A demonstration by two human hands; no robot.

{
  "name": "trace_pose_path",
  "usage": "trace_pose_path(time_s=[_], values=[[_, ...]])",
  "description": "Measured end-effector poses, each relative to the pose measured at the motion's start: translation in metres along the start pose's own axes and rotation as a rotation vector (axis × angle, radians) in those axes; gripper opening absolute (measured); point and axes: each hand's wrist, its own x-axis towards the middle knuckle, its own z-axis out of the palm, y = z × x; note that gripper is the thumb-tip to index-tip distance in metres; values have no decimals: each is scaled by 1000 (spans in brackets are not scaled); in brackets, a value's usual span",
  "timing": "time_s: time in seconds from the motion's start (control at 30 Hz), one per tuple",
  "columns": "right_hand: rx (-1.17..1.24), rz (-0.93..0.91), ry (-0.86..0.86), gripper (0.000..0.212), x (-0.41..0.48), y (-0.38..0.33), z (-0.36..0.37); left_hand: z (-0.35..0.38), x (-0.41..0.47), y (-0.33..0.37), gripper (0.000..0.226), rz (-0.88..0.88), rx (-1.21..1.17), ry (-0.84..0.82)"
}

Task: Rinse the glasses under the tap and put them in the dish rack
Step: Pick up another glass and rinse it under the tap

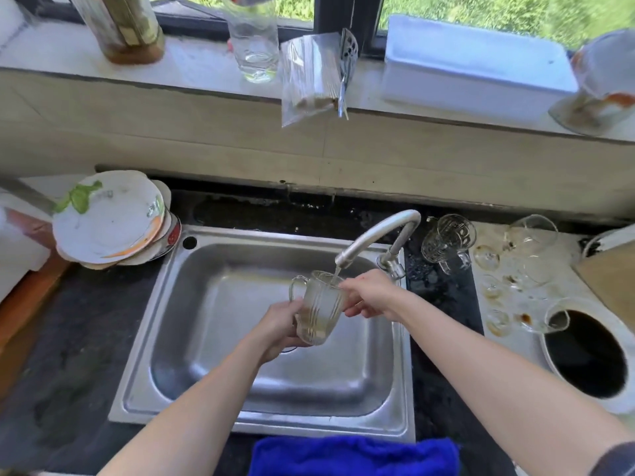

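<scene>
A dark window frame (330, 15) shows bright green foliage outside. Sunlight falls on the pale stone sill (192, 70). Below it runs a beige tiled wall (171, 132), then a dark countertop (68, 321).

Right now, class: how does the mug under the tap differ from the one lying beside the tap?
The held mug is upright, held by the left hand and right hand, taking water. The counter mug lies on its side, untouched. Both are clear patterned glass with handles.

Clear glasses (531, 235) hard to count, bottle (127, 25) top cropped
</scene>
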Motion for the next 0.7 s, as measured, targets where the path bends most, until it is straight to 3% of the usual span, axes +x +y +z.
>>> trace_pose_path(time_s=[0.13, 0.2, 0.37, 0.5, 0.63, 0.7], values=[[-92, -44, 22, 20, -2, -5, -7, 5, 3, -3, 33, -75, 12, -106], [-180, -123, 70, 15, 0, -3, -9, 10, 6, 0, 27, 10, 123, -35], [-698, -374, 257, 34, -3, -8, -16, 15, 17, 16, 10, 257, 363, 87], [-1040, -508, 311, 27, -6, -19, -24, 15, 16, 23, 10, 422, 549, 128], [-1182, -558, 315, 24, -10, -19, -31, 16, 11, 32, 2, 491, 685, 29], [-1198, -592, 345, 23, -11, -14, -36, 20, 7, 35, 9, 489, 722, -53]])
